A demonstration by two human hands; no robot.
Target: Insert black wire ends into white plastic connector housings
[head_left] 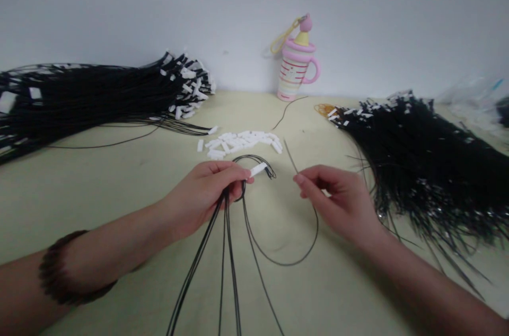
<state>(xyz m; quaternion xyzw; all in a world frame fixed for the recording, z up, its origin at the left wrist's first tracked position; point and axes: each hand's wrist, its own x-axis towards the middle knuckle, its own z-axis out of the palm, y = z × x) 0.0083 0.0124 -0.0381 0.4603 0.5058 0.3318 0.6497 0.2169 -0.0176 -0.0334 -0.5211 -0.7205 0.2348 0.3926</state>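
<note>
My left hand (pixel 210 190) is closed around several black cords (pixel 226 251) that trail down toward me, and its fingertips pinch a small white tube (pixel 258 169) at the cords' looped ends. My right hand (pixel 338 198) pinches the free end of one black cord (pixel 292 164), which points up and left toward the white tube. That cord curves in a loop (pixel 294 256) on the table between my hands. A small gap separates the cord tip from the tube.
A pile of loose white tubes (pixel 238 143) lies just beyond my hands. Big bundles of black cords with white tubes lie at the left (pixel 99 95) and right (pixel 417 161). A pink striped cup (pixel 296 68) stands by the wall. The table (pixel 119 182) is beige.
</note>
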